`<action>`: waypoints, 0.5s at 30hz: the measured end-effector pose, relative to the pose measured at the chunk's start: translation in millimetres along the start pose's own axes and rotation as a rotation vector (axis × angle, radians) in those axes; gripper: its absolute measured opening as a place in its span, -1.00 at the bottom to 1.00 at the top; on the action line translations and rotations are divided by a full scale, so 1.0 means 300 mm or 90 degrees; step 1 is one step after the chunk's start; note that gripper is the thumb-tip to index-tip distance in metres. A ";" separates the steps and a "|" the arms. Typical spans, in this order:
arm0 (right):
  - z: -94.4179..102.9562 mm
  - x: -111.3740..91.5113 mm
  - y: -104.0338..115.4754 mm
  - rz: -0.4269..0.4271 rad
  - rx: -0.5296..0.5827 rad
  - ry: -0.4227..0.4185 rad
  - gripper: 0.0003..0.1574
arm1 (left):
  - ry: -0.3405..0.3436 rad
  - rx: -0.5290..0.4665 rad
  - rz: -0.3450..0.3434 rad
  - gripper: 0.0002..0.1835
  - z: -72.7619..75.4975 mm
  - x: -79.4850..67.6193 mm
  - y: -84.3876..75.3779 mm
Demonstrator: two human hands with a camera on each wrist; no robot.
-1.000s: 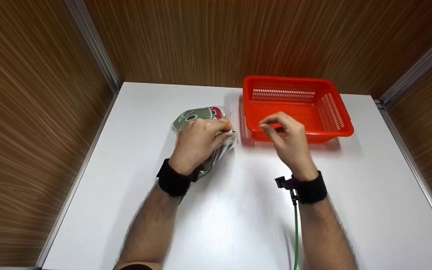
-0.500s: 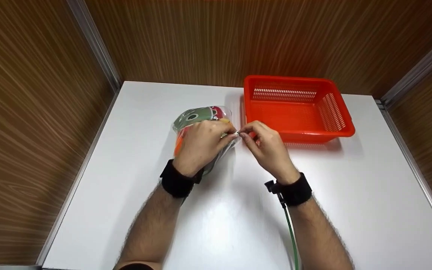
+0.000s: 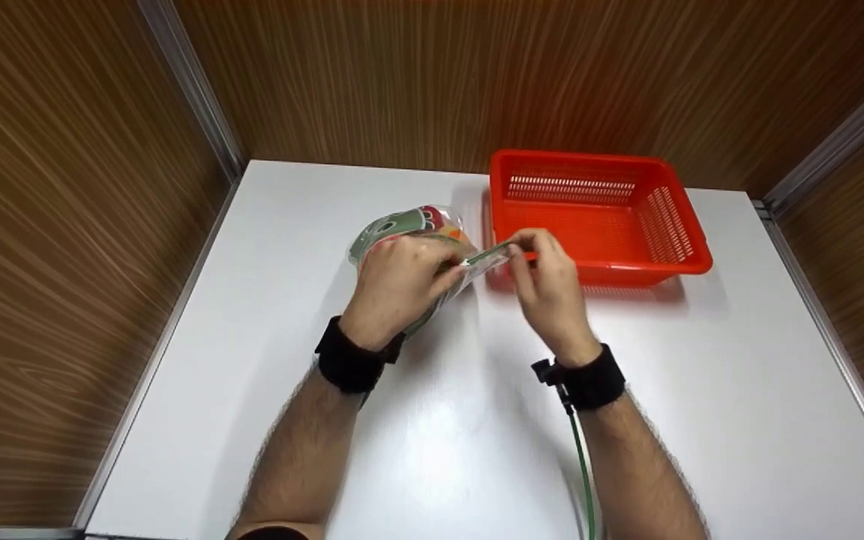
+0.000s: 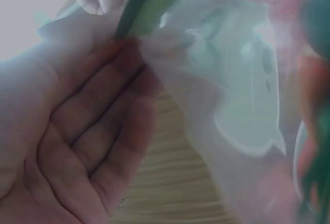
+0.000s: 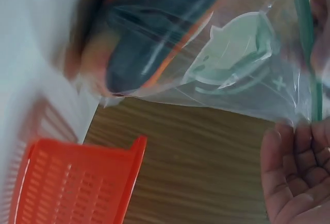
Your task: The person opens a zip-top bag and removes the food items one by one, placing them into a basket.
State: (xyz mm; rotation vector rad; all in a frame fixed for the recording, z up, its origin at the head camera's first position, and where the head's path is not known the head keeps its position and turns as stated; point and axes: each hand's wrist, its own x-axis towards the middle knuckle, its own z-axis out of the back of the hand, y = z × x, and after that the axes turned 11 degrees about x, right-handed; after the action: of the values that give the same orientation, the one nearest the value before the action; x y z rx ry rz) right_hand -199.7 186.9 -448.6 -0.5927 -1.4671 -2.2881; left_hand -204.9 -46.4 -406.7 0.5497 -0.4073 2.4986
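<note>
Head view: both hands (image 3: 400, 285) pinch the green edge (image 3: 488, 253) of a clear bag (image 3: 400, 222) near a red basket (image 3: 631, 267).

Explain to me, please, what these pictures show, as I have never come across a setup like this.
There is no machine here: a person works bare-handed. The widest picture comes from a camera worn on the head, looking forward and down. The two closer ones come from a camera on each wrist, aimed at that hand's work. On the white table stands a red basket. To its left is a clear printed bag with a green strip along one edge. The left hand and the right hand each pinch the bag at that edge, a stretch of it showing between them.
</note>
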 end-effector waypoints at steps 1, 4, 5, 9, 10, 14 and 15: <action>0.011 0.004 -0.005 -0.010 0.014 -0.016 -0.80 | 0.008 -0.002 0.005 -0.85 0.005 0.000 0.003; 0.038 0.011 -0.017 -0.036 0.034 -0.052 -0.81 | 0.028 -0.007 0.017 -0.82 0.018 -0.001 0.013; 0.046 0.014 -0.020 -0.043 0.036 -0.059 -0.80 | 0.032 -0.004 0.020 -0.82 0.022 -0.002 0.017; 0.068 0.025 -0.032 -0.064 0.048 -0.082 -0.79 | 0.045 0.003 0.043 -0.80 0.038 -0.006 0.033; 0.071 0.028 -0.034 -0.068 0.051 -0.087 -0.80 | 0.047 0.007 0.048 -0.80 0.042 -0.008 0.038; 0.079 0.035 -0.043 -0.071 0.051 -0.104 -0.81 | 0.046 0.020 0.064 -0.79 0.057 -0.016 0.060; 0.080 0.036 -0.044 -0.073 0.052 -0.107 -0.82 | 0.043 0.025 0.068 -0.79 0.060 -0.018 0.067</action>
State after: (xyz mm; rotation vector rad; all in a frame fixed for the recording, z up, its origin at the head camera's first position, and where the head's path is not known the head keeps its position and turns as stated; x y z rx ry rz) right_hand -212.0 213.4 -444.1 -0.7096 -1.7045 -2.2986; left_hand -206.7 -72.0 -397.0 0.4687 -0.3705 2.6245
